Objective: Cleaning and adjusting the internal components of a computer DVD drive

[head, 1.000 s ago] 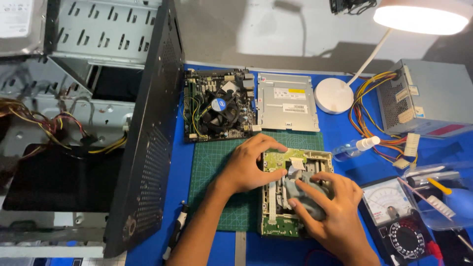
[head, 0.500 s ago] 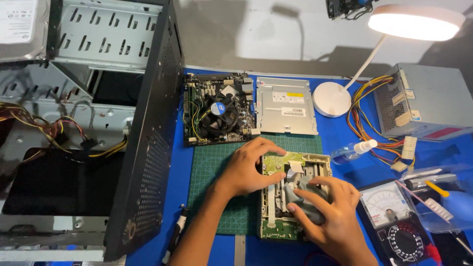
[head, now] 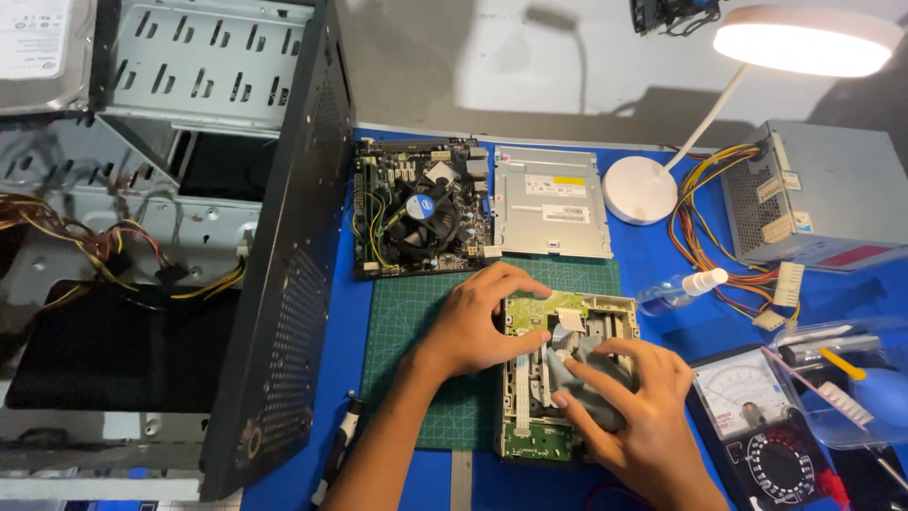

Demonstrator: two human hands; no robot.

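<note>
Blue covers the bench (head: 653, 255), with a green cutting mat (head: 416, 369) laid on it near the front. An opened drive (head: 530, 416), its green circuit board and metal innards exposed, lies on the mat's right edge. The left hand (head: 478, 326) rests flat on the drive's upper left corner, fingers spread and pressing down, gripping nothing. The right hand (head: 634, 416) presses a grey cloth (head: 582, 374) onto the middle of the drive, fingers curled over the cloth. A white ribbon cable (head: 570, 320) shows just above the cloth.

Behind the mat sit a motherboard (head: 421, 203) with a round black fan, and beside it a closed silver drive (head: 550, 201). To the left stands an open computer case (head: 189, 237) with loose coloured wires inside. At right are a white lamp (head: 794, 47) on a round base, a grey power supply (head: 823, 194) trailing yellow and red wires, a small spray bottle (head: 681, 289), an analogue meter (head: 757, 426), and a clear tray (head: 842, 388) holding tools. A black-handled screwdriver (head: 340, 449) lies at the mat's lower left.
</note>
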